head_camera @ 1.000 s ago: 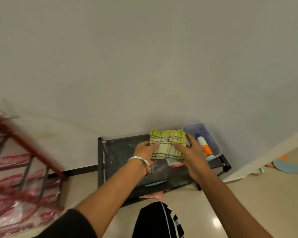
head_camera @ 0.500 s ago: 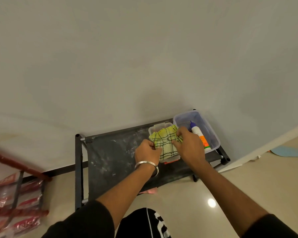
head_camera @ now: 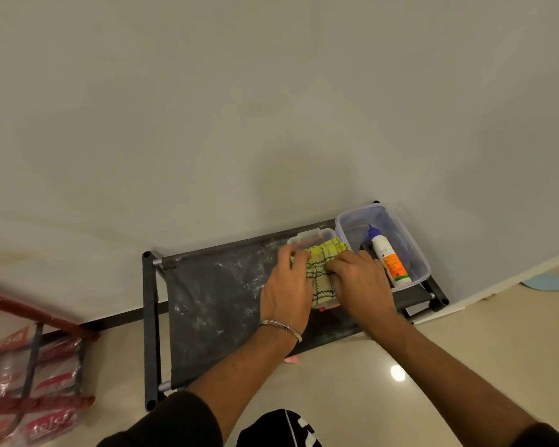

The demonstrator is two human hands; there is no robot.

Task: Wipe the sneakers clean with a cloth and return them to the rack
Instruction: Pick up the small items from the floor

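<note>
Two bare hands meet over a yellow-green checked cloth (head_camera: pixel 323 269) at about 3 o'clock of the frame's middle. Going left to right: at 8 o'clock a red metal stand (head_camera: pixel 29 309) holds plastic-wrapped red packs (head_camera: pixel 50 424) with white lettering; only fragments such as "isa" and "elsa" can be read. Next comes the black shoe rack (head_camera: pixel 213 304), set against the pale wall (head_camera: pixel 271 108), its dark fabric top shelf streaked with whitish dust. No sneakers can be seen on that shelf. The left hand (head_camera: pixel 286 287), a silver bangle (head_camera: pixel 281 329) at its wrist, has its fingers curled onto the left edge of the cloth, its grip closed on the fabric. The cloth lies bunched on a small clear plastic box (head_camera: pixel 310 237) that stands on the shelf. The right hand (head_camera: pixel 359 280) presses and pinches the cloth's right side, fingers bent around it. Just beside, at the 3 o'clock end of the rack, a larger clear tub (head_camera: pixel 413 253) holds a white bottle (head_camera: pixel 389 259) with a blue cap and an orange-and-green label; its print is too small to read. A black garment with white markings (head_camera: pixel 291 429) shows at 6 o'clock, over a glossy beige floor (head_camera: pixel 433 366).
</note>
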